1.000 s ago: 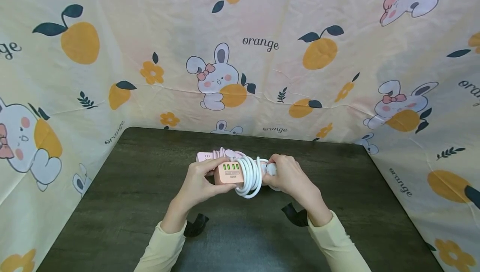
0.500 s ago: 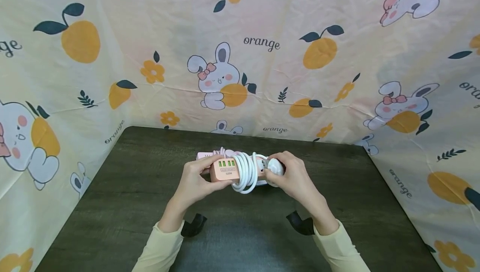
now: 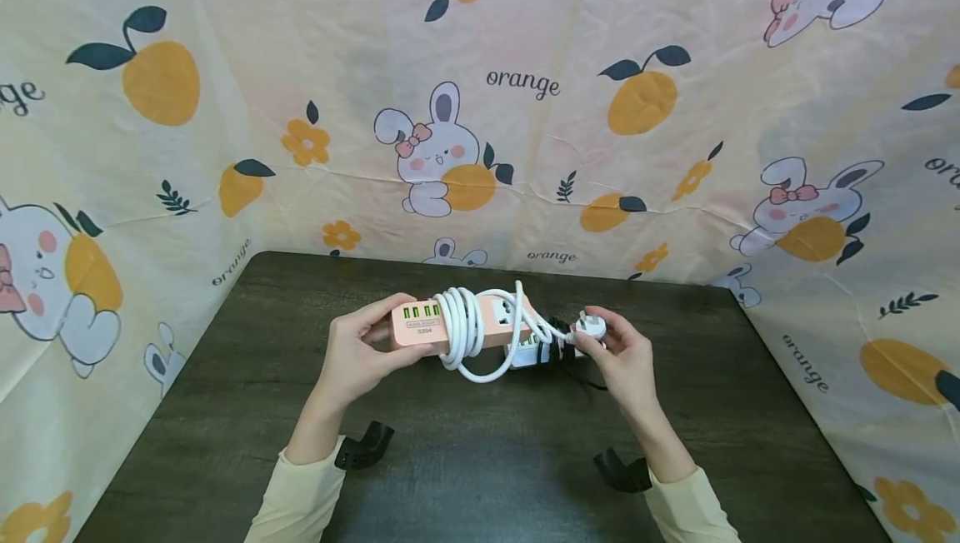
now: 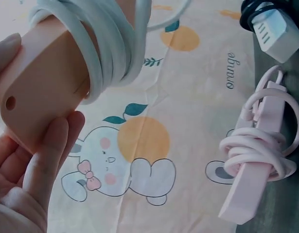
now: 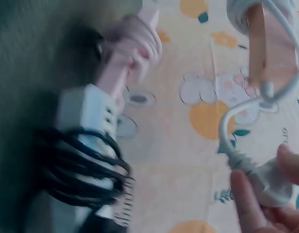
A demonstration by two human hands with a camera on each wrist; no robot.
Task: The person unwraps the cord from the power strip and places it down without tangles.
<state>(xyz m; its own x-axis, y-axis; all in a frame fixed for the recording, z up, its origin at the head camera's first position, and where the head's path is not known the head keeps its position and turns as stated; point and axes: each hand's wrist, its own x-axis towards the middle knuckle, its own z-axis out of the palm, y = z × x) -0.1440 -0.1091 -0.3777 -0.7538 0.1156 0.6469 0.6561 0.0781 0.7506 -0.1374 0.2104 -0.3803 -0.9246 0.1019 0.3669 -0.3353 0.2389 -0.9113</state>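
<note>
My left hand (image 3: 352, 356) grips the left end of a peach power strip (image 3: 420, 328), thumb and fingers on opposite sides. A white cord (image 3: 461, 328) is coiled several times round the strip's middle, with a looser loop hanging near its right end. My right hand (image 3: 628, 360) pinches the cord's white plug (image 3: 591, 326), its pins facing up and away. In the right wrist view, a length of cord runs from the strip to the plug (image 5: 271, 184). The strip is held above the dark table, tilted slightly up at the right.
Behind the peach strip, a white power strip (image 3: 527, 353) wound with black cord (image 5: 86, 165) lies on the dark table (image 3: 480, 468). Near it is a pink power strip (image 4: 249, 187) wrapped in its pink cord, hidden in the head view. A printed cloth (image 3: 337, 52) hangs behind.
The plug has been drawn away from the strip to the right, stretching some cord out. My left hand and the strip have shifted left, uncovering the white strip and covering the pink one.
</note>
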